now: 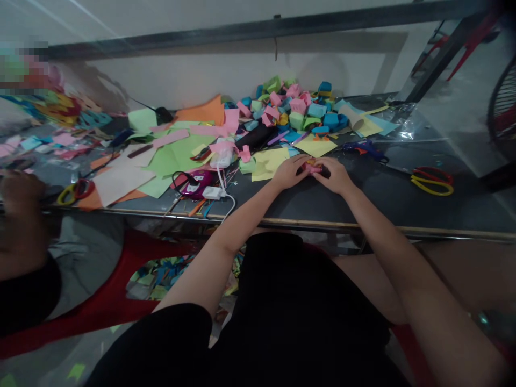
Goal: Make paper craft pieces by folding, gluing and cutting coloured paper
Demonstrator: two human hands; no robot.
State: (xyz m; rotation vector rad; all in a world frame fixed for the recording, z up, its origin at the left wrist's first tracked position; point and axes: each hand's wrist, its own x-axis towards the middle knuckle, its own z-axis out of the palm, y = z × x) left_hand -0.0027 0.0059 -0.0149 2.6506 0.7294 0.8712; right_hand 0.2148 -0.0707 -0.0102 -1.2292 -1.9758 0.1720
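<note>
Between my fingertips is a small pink paper piece with a bit of yellow or orange at its top; its full shape is hidden by my fingers. My left hand grips it from the left, and my right hand pinches it from the right. Both hands rest close to the dark tabletop. Yellow paper lies just left of my left hand. Beyond my right hand lies a blue-purple glue gun. A small pink and green folded paper piece stands farther left.
Folded paper pieces are heaped at the back. A purple power strip with plugs and cables sits left, near green paper sheets. Red-and-yellow scissors lie right; another pair lies left, by a co-worker's hand.
</note>
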